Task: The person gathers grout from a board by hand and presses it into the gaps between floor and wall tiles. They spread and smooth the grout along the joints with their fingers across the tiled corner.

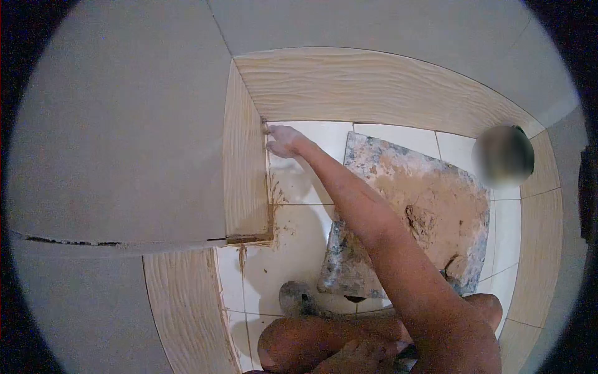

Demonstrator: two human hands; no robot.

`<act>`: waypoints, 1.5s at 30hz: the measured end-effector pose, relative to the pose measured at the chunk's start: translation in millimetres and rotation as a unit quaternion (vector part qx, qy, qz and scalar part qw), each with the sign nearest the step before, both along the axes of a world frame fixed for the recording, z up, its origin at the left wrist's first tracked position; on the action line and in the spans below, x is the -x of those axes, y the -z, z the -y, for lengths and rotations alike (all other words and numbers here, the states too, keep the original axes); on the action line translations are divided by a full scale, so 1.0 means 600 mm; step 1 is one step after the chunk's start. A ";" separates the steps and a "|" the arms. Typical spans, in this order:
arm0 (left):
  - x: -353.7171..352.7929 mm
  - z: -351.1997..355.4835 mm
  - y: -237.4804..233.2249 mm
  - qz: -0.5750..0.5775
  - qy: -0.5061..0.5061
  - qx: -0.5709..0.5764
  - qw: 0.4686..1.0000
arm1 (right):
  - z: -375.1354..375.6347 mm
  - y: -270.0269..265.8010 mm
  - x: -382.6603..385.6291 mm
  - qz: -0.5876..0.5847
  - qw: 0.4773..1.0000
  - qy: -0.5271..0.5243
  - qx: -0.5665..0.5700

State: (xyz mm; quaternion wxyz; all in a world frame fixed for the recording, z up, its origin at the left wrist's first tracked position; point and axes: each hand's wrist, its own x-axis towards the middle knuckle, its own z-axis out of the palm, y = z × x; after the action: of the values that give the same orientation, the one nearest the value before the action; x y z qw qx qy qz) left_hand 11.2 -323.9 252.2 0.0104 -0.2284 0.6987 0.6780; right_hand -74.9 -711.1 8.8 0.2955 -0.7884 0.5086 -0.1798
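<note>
My right arm stretches across from the lower right. Dusted with pale powder, my right hand (286,141) is at the far inner corner, with its fingertips at the bottom edge of a short wavy-textured cream tile strip (246,162). Its fingers look apart, and I see nothing held in them. Brown paste is smeared along the strip's near lower end and on the white floor tiles (305,227). My left hand cannot be made out among the bent legs at the bottom.
A stained board (430,206) with brown paste spread on it lies on the floor, right of my forearm. A blurred round object (503,156) stands in the far right corner. A grey round thing (298,298) is near my knee. Grey walls (118,124) enclose the space.
</note>
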 end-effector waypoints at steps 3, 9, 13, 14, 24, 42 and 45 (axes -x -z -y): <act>-0.004 -0.010 0.011 -0.014 -0.038 -0.062 0.997 | -0.014 -0.047 0.005 0.064 0.990 0.056 -0.113; 0.017 0.008 -0.035 0.028 -0.056 -0.086 0.994 | -0.023 -0.029 -0.016 0.079 0.990 0.114 0.010; 0.017 0.007 -0.014 0.121 -0.006 -0.153 0.981 | -0.019 -0.033 -0.031 -0.017 0.996 0.077 -0.038; 0.015 -0.001 -0.006 0.103 -0.017 -0.162 0.981 | -0.011 -0.031 -0.034 -0.042 0.996 0.057 -0.059; 0.019 -0.016 -0.019 0.053 -0.018 0.046 0.997 | 0.047 0.006 -0.013 -0.074 0.993 -0.087 -0.034; 0.029 0.032 -0.043 0.034 -0.038 -0.242 0.969 | -0.039 -0.016 0.026 0.089 0.983 -0.108 -0.120; 0.013 0.037 -0.056 0.014 0.001 -0.126 0.992 | -0.051 0.005 -0.003 0.107 0.991 -0.033 -0.079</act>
State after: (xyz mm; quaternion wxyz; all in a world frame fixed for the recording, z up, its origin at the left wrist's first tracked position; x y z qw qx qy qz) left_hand 3.5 -346.3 285.9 0.0494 -0.2345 0.6077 0.7572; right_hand -73.2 -680.6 5.7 0.4154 -0.7554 0.4601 -0.2123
